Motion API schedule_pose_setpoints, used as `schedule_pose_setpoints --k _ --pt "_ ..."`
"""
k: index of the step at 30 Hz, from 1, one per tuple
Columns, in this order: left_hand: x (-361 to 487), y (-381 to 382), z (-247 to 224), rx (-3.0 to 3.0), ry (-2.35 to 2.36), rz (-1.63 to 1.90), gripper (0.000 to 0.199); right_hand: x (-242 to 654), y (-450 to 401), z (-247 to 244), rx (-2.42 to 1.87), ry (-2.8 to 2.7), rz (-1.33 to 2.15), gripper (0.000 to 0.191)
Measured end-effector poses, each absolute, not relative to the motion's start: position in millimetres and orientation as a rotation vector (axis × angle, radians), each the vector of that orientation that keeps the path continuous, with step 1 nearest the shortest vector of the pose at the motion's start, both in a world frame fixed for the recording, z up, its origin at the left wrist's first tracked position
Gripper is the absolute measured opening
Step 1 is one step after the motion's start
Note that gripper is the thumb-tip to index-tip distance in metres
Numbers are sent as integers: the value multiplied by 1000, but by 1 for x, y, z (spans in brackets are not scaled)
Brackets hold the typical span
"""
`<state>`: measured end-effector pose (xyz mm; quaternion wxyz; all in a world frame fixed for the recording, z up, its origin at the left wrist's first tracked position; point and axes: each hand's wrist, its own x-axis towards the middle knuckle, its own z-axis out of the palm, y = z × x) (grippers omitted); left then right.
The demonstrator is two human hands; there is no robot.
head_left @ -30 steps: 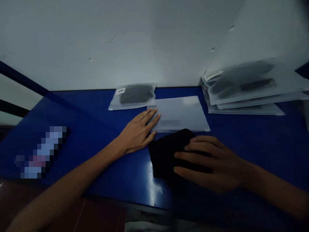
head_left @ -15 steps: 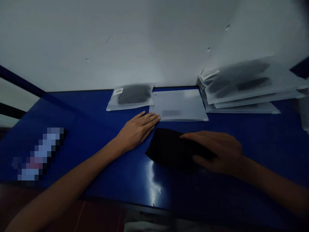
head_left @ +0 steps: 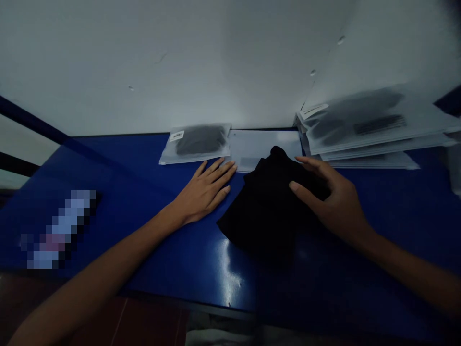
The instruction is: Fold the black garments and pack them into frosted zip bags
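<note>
My left hand (head_left: 201, 194) lies flat on the blue table, fingers spread. Its fingertips touch the near left edge of a flat frosted zip bag (head_left: 266, 144). A dark folded piece of black cloth (head_left: 262, 206) sits right of it, its upper part raised and covering the bag's near right portion. My right hand (head_left: 334, 197) holds the cloth loosely at its right side, with thumb over the fabric and index finger beyond it. The other right fingers are mostly hidden. Behind my left hand is a filled zip bag (head_left: 200, 140) with a white label and something dark inside.
A stack of filled frosted zip bags (head_left: 367, 125) rests at the back right against the white wall (head_left: 180, 62). A pixelated, phone-like object (head_left: 63, 230) lies on the blue table (head_left: 126, 192) at left. The table's front edge runs below my hands.
The black cloth has been lifted and spread upward, now overlapping the flat zip bag. My right hand has moved up slightly, its grip wider. My left hand's fingers have spread.
</note>
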<state>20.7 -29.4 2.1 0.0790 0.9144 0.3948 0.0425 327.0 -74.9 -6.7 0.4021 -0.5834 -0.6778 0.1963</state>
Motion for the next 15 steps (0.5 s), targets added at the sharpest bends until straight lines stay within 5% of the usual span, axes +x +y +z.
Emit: schedule_pose_setpoints --k 5,9,15 --pt "21 -36 5 2699 1130 321 64 325 -79 -4 -1352 -1993 269 47" --pt "30 -47 5 2716 1082 298 96 323 -77 -8 -1323 -2089 150 35" --pt "29 -46 6 2723 1018 161 113 325 -78 -2 -1521 -1720 285 23"
